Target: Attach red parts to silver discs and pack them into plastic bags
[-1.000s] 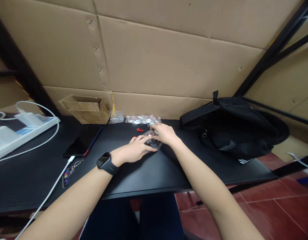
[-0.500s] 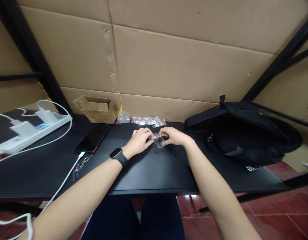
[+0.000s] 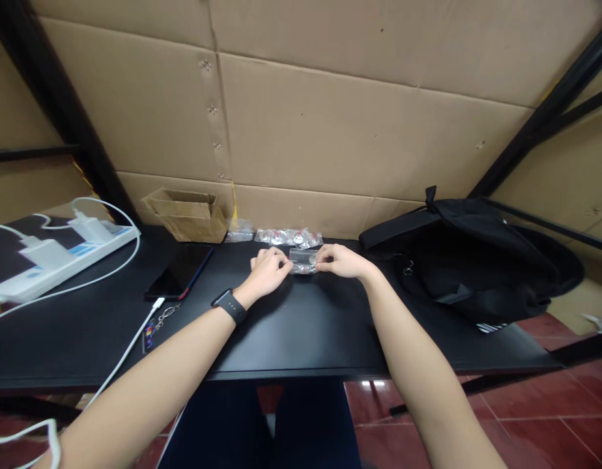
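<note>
Both hands, left hand [image 3: 266,270] and right hand [image 3: 341,262], pinch a clear plastic bag [image 3: 303,260].

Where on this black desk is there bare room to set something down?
Bare: desk front, between white cable and black backpack. Crowded: back edge, where the left hand and right hand pinch a clear bag near packets and box.

1. One head-worn view looks forward and down over the bench [image 3: 301,339] toward the cardboard wall [image 3: 359,130].
2. Left hand [image 3: 266,270] and right hand [image 3: 343,262] sit at arm's length; the clear packet [image 3: 303,261] between them looks small, perhaps blurred.
</note>
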{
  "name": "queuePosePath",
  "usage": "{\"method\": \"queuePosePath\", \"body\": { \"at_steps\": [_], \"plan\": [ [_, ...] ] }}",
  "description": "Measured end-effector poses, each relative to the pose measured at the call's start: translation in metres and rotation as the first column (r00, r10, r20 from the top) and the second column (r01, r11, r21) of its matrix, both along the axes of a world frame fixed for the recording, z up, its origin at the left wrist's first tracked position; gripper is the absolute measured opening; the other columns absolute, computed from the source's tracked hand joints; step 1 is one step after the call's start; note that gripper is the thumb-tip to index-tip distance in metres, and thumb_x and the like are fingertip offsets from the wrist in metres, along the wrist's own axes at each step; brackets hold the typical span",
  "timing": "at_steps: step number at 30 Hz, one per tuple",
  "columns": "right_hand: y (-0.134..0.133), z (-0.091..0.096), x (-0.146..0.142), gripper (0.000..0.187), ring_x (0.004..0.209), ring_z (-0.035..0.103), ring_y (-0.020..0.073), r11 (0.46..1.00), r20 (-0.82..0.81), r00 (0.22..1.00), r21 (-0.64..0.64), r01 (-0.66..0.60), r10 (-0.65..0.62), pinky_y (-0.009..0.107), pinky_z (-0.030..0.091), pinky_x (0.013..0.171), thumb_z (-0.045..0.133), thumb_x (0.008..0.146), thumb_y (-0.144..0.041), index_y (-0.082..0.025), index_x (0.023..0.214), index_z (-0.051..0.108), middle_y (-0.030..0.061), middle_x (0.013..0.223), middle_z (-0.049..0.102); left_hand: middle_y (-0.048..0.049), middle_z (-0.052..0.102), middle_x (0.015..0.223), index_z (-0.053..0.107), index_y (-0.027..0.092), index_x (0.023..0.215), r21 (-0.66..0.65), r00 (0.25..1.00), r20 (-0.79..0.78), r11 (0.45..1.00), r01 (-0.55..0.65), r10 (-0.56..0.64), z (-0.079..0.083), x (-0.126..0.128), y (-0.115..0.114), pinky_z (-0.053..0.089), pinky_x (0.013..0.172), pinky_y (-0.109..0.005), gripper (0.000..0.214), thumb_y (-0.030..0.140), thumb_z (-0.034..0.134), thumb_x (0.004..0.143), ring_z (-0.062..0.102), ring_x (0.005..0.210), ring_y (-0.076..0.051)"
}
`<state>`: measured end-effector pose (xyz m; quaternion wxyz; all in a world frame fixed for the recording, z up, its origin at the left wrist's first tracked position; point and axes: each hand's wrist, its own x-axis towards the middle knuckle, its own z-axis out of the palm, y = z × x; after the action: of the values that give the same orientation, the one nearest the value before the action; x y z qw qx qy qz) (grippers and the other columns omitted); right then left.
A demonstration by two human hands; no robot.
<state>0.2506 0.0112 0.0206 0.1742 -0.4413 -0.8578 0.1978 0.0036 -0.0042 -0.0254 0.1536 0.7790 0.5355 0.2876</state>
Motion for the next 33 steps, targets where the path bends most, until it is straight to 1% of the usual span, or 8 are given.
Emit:
{"method": "queuePosePath", "body": {
  "at_steps": [8, 12, 16, 18, 21, 25, 28, 33],
  "plan": [
    [0.001, -0.012, -0.016, 0.026, 0.067, 0.060, 0.0162, 0.990, 0.262, 0.956, -0.022, 0.140, -0.129, 0.025, 0.039, 0.064, 0.057, 0.089, -0.027, -0.017, 0.068, 0.070, 0.0028, 0.069, 0.067, -0.0077, 0.063, 0.113, 0.072, 0.022, 0.067, 0.046, 0.995, -0.080, 0.998, -0.053, 0.057, -0.011, 0.001, 0.005, 0.039, 0.094, -0.051, 0.035, 0.045, 0.058, 0.090, 0.047, 0.114, -0.032],
    [-0.002, -0.015, -0.022, 0.016, 0.070, 0.059, 0.0169, 0.967, 0.284, 0.924, 0.089, 0.239, -0.255, 0.025, 0.036, 0.061, 0.066, 0.086, -0.032, -0.019, 0.078, 0.069, 0.0039, 0.079, 0.068, -0.0104, 0.060, 0.113, 0.071, 0.023, 0.084, 0.110, 0.987, -0.150, 0.993, -0.040, 0.056, -0.012, 0.002, 0.000, 0.039, 0.095, -0.052, 0.026, 0.043, 0.056, 0.092, 0.046, 0.114, -0.033],
    [-0.005, -0.013, -0.023, 0.025, 0.090, 0.061, 0.0188, 0.978, 0.187, 0.975, 0.190, 0.085, -0.121, 0.025, 0.041, 0.077, 0.074, 0.082, -0.023, -0.021, 0.106, 0.071, 0.0052, 0.100, 0.067, -0.0114, 0.056, 0.125, 0.062, 0.027, 0.118, 0.226, 0.980, -0.191, 0.974, -0.006, 0.050, -0.008, 0.003, -0.006, 0.039, 0.095, -0.051, 0.028, 0.036, 0.058, 0.092, 0.044, 0.117, -0.033],
    [-0.005, -0.012, -0.023, 0.015, 0.089, 0.061, 0.0183, 0.984, 0.183, 0.982, 0.176, 0.010, -0.043, 0.026, 0.042, 0.081, 0.066, 0.090, -0.024, -0.021, 0.102, 0.074, 0.0054, 0.097, 0.065, -0.0093, 0.056, 0.129, 0.065, 0.030, 0.116, 0.235, 0.973, -0.231, 0.970, 0.066, -0.010, -0.006, 0.003, -0.007, 0.038, 0.097, -0.050, 0.024, 0.036, 0.053, 0.096, 0.042, 0.122, -0.033],
    [-0.006, -0.011, -0.025, 0.030, 0.085, 0.060, 0.0193, 0.993, 0.189, 0.982, 0.116, -0.006, -0.016, 0.028, 0.043, 0.081, 0.054, 0.099, -0.038, -0.019, 0.092, 0.077, 0.0068, 0.091, 0.063, -0.0073, 0.057, 0.130, 0.071, 0.031, 0.108, 0.201, 0.960, -0.267, 0.970, 0.137, -0.081, -0.007, 0.001, -0.005, 0.037, 0.097, -0.051, 0.030, 0.044, 0.045, 0.100, 0.041, 0.124, -0.032],
    [-0.008, -0.013, -0.027, 0.028, 0.101, 0.058, 0.0248, 0.993, 0.226, 0.973, 0.112, 0.025, -0.050, 0.031, 0.045, 0.089, 0.076, 0.083, -0.037, -0.019, 0.105, 0.076, 0.0093, 0.103, 0.063, -0.0082, 0.057, 0.129, 0.071, 0.029, 0.108, 0.195, 0.954, -0.269, 0.962, 0.189, -0.133, -0.009, 0.000, -0.003, 0.037, 0.096, -0.051, 0.028, 0.048, 0.060, 0.091, 0.041, 0.125, -0.033],
    [-0.008, -0.013, -0.026, 0.021, 0.108, 0.055, 0.0260, 0.988, 0.237, 0.970, 0.156, 0.013, -0.050, 0.034, 0.044, 0.097, 0.070, 0.086, -0.024, -0.018, 0.105, 0.076, 0.0106, 0.107, 0.063, -0.0084, 0.058, 0.128, 0.072, 0.028, 0.104, 0.222, 0.961, -0.252, 0.961, 0.168, -0.110, -0.009, 0.000, -0.002, 0.037, 0.097, -0.050, 0.019, 0.035, 0.059, 0.092, 0.041, 0.125, -0.032],
    [-0.007, -0.006, -0.021, 0.026, 0.107, 0.056, 0.0243, 0.992, 0.166, 0.986, 0.124, 0.006, -0.027, 0.037, 0.042, 0.100, 0.055, 0.098, -0.033, -0.018, 0.094, 0.077, 0.0105, 0.108, 0.065, -0.0088, 0.060, 0.129, 0.074, 0.025, 0.097, 0.268, 0.974, -0.220, 0.957, 0.110, -0.050, -0.005, 0.001, -0.003, 0.035, 0.097, -0.051, 0.028, 0.036, 0.048, 0.100, 0.041, 0.125, -0.032]
  ]
}}
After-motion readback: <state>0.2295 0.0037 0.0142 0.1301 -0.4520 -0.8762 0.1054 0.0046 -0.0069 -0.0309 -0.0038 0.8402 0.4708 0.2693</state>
